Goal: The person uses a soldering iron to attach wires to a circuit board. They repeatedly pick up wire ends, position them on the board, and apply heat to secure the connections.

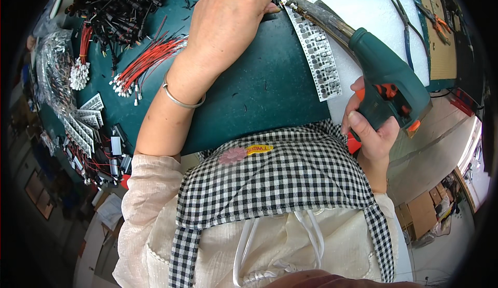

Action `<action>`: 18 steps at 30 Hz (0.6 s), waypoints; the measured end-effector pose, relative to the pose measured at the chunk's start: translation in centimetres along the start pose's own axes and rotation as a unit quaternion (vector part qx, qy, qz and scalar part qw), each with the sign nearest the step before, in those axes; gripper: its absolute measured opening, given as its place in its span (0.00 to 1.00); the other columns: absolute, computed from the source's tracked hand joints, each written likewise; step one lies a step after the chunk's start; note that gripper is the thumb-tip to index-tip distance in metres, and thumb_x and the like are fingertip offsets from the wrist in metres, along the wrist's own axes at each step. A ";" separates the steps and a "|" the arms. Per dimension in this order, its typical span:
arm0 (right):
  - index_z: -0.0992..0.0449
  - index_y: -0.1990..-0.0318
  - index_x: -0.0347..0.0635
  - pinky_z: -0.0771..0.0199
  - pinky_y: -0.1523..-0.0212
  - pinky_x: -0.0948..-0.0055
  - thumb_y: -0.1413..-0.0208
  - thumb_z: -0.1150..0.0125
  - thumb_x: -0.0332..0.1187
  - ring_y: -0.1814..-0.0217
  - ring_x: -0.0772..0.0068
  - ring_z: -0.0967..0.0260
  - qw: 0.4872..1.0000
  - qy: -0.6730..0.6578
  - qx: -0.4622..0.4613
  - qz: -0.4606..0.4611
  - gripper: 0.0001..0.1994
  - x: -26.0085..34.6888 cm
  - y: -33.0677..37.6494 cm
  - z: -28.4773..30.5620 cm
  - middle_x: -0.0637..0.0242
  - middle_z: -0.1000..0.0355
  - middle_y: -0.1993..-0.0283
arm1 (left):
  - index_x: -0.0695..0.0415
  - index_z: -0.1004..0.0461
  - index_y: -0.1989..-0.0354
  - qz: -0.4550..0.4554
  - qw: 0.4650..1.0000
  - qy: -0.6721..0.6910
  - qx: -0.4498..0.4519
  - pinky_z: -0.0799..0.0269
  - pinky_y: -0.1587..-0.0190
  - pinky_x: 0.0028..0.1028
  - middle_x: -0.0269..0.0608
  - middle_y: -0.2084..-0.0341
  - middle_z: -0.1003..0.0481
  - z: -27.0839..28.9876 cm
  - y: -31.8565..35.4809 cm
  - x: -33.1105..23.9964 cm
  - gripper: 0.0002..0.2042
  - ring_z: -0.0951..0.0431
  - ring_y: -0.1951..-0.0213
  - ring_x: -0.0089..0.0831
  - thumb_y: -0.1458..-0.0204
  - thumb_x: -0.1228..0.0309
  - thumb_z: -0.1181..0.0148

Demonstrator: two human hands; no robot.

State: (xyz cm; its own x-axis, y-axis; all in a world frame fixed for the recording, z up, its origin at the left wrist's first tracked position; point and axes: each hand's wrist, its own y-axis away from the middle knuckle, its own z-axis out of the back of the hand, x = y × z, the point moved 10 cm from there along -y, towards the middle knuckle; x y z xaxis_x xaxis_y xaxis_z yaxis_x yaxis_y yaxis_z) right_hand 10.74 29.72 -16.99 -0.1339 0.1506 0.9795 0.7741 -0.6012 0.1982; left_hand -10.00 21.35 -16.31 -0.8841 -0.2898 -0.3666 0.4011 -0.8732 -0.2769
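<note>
Step in hand: soldering was judged to be under way at the upper end of the board (317,54). For the next move, a steady tip at the joint was judged to be needed, with the work held still until the solder had set.

Right grip (371,127), one: clenched around the handle of the soldering gun (389,73), the fingers wrapped near its orange trigger. The barrel was pointed up and leftward, its tip set over the board's upper end; whether contact was made could not be told.

Left grip (231,16), one: fingers curled, the fingertips brought near each other just beside the board's upper left edge, by a small dark part. How far they were parted, and whether anything was pinched, could not be told.

Board, one: long, white, laid aslant, partly over the foam sheet (371,5) and partly over the green tabletop (259,91).

Also listed: blue-handled pliers (402,21), on the foam; orange-handled pliers (436,23), farther right; red wires (150,62), bundled, white-ended, at left; black cables (116,8), heaped beyond them.
</note>
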 end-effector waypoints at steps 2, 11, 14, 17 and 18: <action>0.39 0.49 0.25 0.34 0.80 0.79 0.51 0.37 0.26 0.79 0.73 0.33 1.000 0.000 0.003 -0.006 0.24 -0.6 0.2 0.2 0.55 0.32 0.65 | 0.58 0.25 0.78 0.001 1.000 -0.007 -0.002 0.27 0.75 0.38 0.45 0.79 0.23 0.1 0.0 -0.1 0.08 0.22 0.76 0.43 0.52 0.68 0.41; 0.42 0.46 0.21 0.36 0.83 0.80 0.52 0.36 0.30 0.85 0.74 0.37 0.999 -0.033 -0.019 -0.006 0.30 0.2 -0.1 0.8 0.60 0.36 0.80 | 0.56 0.23 0.76 -0.007 1.000 -0.010 -0.005 0.27 0.73 0.37 0.43 0.79 0.23 0.3 0.2 -0.6 0.05 0.21 0.74 0.41 0.53 0.70 0.42; 0.44 0.43 0.21 0.32 0.82 0.79 0.55 0.35 0.28 0.81 0.73 0.34 0.997 -0.074 -0.021 0.012 0.33 0.7 -0.4 1.7 0.45 0.36 0.57 | 0.56 0.22 0.75 -0.006 1.000 -0.006 -0.008 0.27 0.73 0.37 0.43 0.79 0.23 0.4 0.3 -0.4 0.05 0.21 0.74 0.41 0.53 0.71 0.43; 0.44 0.41 0.22 0.31 0.82 0.80 0.56 0.33 0.28 0.80 0.73 0.33 0.996 -0.078 -0.028 0.025 0.36 1.0 -0.3 2.1 0.38 0.36 0.45 | 0.56 0.22 0.74 -0.008 1.000 -0.014 -0.004 0.27 0.72 0.38 0.43 0.79 0.24 0.1 0.3 -0.5 0.05 0.21 0.74 0.42 0.53 0.72 0.44; 0.44 0.41 0.22 0.31 0.82 0.80 0.56 0.33 0.28 0.80 0.73 0.33 0.996 -0.075 -0.029 0.035 0.36 1.3 -0.2 1.9 0.38 0.36 0.45 | 0.56 0.22 0.74 -0.008 1.000 -0.019 -0.003 0.26 0.72 0.38 0.43 0.79 0.24 0.1 0.3 -0.5 0.05 0.22 0.74 0.42 0.53 0.72 0.44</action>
State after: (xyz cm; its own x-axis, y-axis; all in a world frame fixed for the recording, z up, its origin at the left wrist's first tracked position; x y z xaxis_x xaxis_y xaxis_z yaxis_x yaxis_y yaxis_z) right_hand 11.63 31.54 -15.80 0.0167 0.2186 0.9757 0.7406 -0.6583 0.1348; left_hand -9.43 21.16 -16.11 -0.8989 -0.2912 -0.3274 0.3885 -0.8752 -0.2883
